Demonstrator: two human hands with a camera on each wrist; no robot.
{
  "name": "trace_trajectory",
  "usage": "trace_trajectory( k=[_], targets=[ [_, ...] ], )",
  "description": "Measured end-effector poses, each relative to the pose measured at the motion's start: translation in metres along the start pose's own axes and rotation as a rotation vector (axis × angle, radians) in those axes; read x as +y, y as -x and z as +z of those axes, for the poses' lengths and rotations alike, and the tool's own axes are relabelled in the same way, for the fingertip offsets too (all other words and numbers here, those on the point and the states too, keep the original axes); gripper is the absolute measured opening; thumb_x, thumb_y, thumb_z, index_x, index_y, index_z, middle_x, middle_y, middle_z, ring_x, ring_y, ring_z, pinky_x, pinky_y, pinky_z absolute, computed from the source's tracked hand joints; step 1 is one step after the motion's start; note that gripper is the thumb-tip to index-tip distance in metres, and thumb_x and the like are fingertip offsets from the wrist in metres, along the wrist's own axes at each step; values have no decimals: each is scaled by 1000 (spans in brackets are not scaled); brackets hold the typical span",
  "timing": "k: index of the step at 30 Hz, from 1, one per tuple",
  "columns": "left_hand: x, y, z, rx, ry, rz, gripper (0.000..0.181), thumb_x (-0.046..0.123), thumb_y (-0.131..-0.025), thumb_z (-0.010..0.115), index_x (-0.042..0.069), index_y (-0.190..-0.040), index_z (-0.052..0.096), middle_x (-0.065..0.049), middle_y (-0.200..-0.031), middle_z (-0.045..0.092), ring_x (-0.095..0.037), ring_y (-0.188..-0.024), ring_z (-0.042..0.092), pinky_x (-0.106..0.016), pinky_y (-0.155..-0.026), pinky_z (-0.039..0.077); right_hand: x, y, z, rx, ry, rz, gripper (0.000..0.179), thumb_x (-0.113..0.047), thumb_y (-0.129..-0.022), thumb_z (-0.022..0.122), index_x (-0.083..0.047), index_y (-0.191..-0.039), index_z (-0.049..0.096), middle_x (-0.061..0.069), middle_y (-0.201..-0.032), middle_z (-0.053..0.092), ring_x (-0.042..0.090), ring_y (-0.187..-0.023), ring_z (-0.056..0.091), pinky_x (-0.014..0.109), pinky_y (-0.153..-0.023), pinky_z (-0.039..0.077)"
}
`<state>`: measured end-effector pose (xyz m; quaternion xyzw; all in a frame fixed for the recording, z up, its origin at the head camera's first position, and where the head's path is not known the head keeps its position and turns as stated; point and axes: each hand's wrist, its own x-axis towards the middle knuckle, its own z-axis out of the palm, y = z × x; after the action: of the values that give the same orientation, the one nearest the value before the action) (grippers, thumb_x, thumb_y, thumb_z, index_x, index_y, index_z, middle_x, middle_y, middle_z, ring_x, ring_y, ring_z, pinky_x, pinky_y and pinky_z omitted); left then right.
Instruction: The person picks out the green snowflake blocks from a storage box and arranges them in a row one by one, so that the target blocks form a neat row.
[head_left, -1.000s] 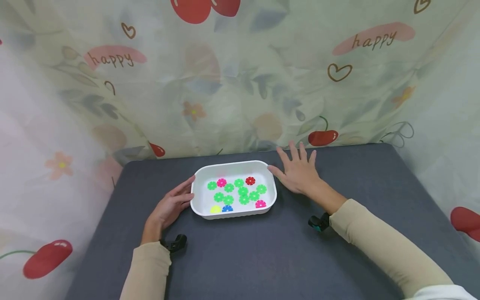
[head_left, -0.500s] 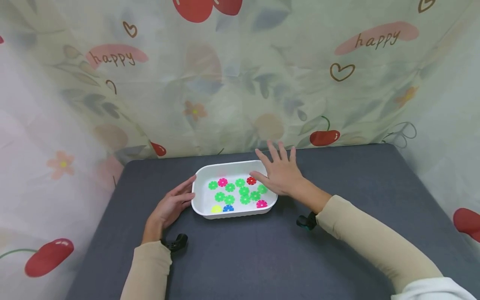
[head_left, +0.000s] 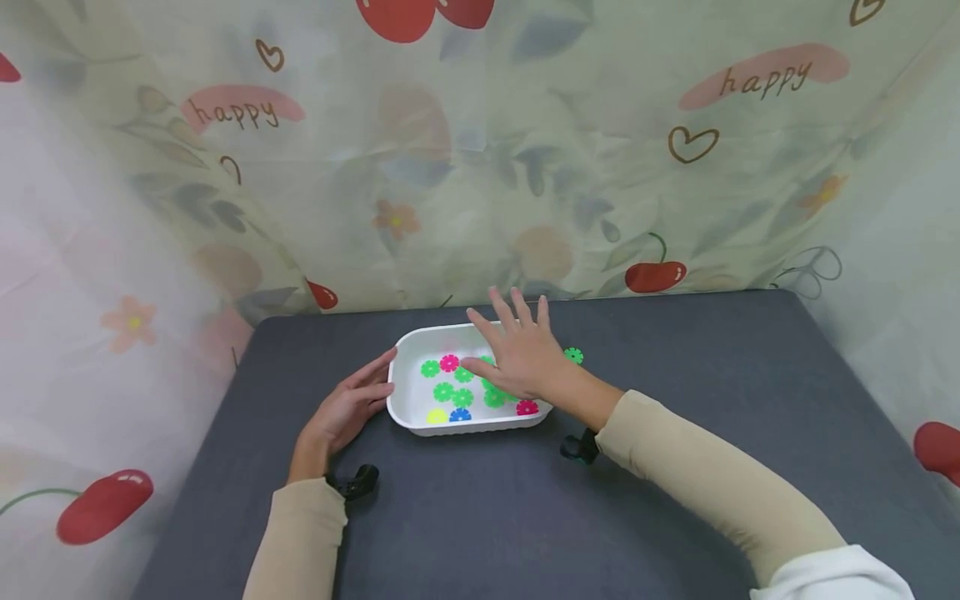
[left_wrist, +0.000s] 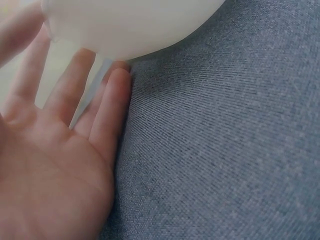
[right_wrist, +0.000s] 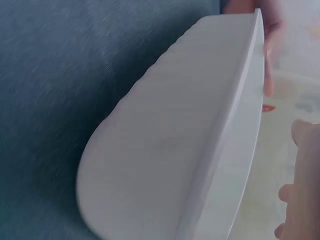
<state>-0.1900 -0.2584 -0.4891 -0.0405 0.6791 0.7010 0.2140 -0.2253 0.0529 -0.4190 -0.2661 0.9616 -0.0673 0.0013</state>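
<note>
A white rectangular tray [head_left: 427, 431] sits on the table with several small notched discs inside: green [head_left: 444, 392], pink [head_left: 449, 362], yellow [head_left: 437, 416] and blue [head_left: 460, 414]. At its left end, my left hand [head_left: 341, 421] touches the wall with extended fingers; the left wrist view shows fingertips [left_wrist: 117, 82] at the tray's side. Over the tray's right half, my right hand [head_left: 525, 358] is held with fingers spread and palm down, nothing visible in it. It hides part of the contents. Another green disc [head_left: 573, 356] lies on the table, just right of the tray.
The dark grey table [head_left: 480, 517] runs back to a patterned curtain [head_left: 487, 167]. More curtain hangs at both sides. A black wrist device [head_left: 360, 483] sits at the left wrist, another black device [head_left: 579, 447] at the right.
My right hand has moved left from beside the tray to above its right half. The green disc on the table has come into view behind it. My left hand stays at the tray.
</note>
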Motion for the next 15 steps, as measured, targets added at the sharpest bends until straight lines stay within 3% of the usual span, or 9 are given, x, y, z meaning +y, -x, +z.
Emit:
trace_trajectory(
  k=[8, 15],
  targets=[
    [1, 0, 2, 5, -10, -11, 67, 16, -102, 58, 30, -162, 30, 3, -171, 25, -20, -156, 30, -45, -125, 29, -21, -11, -1, 14, -10, -90, 80, -75, -97, 37, -33, -164, 20, 7, -174, 5, 37, -161, 6, 70, -124, 9],
    [0, -1, 1, 2, -19, -7, 68, 19, -102, 60, 30, -162, 30, 3, -171, 25, -21, -156, 29, -44, -125, 30, -34, -21, 7, 15, -97, -149, 79, -71, -97, 46, -33, -162, 26, 5, -174, 12, 34, -160, 12, 62, -125, 20]
  ],
)
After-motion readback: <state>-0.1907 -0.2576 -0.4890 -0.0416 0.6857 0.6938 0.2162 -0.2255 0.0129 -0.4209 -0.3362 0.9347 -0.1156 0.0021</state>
